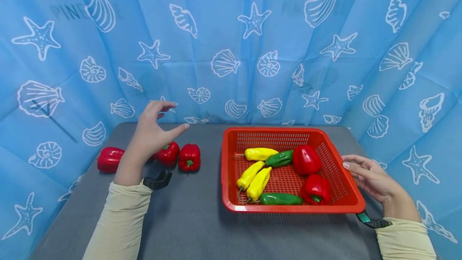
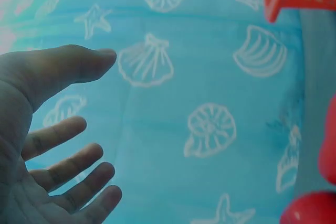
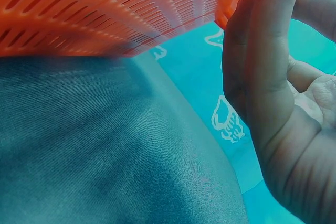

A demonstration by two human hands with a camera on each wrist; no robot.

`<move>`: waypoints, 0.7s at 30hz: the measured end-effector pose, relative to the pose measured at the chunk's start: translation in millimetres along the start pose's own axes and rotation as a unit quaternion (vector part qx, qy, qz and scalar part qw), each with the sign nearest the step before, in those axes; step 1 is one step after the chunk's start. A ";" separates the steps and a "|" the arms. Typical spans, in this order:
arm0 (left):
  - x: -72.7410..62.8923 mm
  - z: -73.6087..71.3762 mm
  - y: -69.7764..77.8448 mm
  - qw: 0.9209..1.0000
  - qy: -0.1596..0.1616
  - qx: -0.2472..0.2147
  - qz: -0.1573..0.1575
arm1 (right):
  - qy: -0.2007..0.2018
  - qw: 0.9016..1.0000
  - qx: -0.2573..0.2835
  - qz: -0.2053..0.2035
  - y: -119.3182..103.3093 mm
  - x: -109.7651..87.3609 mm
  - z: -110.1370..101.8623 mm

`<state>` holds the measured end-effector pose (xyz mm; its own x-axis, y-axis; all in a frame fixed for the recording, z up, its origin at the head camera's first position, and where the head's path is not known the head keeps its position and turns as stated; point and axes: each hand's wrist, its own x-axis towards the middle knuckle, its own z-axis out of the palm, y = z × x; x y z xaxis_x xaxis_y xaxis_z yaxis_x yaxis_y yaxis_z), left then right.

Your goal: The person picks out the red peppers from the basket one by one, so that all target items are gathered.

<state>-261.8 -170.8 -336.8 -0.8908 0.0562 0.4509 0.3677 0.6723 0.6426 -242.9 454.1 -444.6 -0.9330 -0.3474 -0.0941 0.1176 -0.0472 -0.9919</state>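
My left hand [image 1: 153,131] hovers over the left part of the table, thumb and fingers spread apart with nothing between them; the left wrist view also shows the spread fingers [image 2: 84,177]. Below and beside it lie a red bell pepper [image 1: 168,155], partly hidden by the hand, another red bell pepper [image 1: 189,158] to its right and a third red bell pepper [image 1: 110,159] to the left of the forearm. My right hand [image 1: 373,177] holds the right rim of a red plastic basket [image 1: 288,208], its fingertips at the lip.
Inside the basket are two red bell peppers [image 1: 306,159], three yellow peppers [image 1: 260,154] and two green peppers [image 1: 281,199]. A grey cloth covers the table [image 1: 187,220]. A blue curtain [image 1: 231,43] with white shell prints hangs behind and at both sides.
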 end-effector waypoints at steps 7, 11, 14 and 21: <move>15.6 14.1 21.3 0.999 -0.011 -0.011 0.035 | 0.006 1.000 -0.006 0.008 1.1 0.2 -0.3; 24.3 22.0 31.5 0.998 -0.012 -0.006 0.058 | 0.008 1.000 -0.008 0.010 0.8 0.1 0.6; 31.4 28.3 39.1 0.997 -0.016 -0.010 0.073 | 0.010 1.000 -0.008 0.010 0.3 0.0 1.1; 45.1 43.1 61.0 0.994 -0.035 -0.028 0.103 | 0.006 1.000 -0.007 0.007 -0.7 0.4 0.4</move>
<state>-291.1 -95.4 -304.0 -0.8108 0.2399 0.5339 0.5563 0.5996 0.5754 -243.2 453.6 -443.9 -0.9352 -0.3369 -0.1091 0.1265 -0.0299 -0.9915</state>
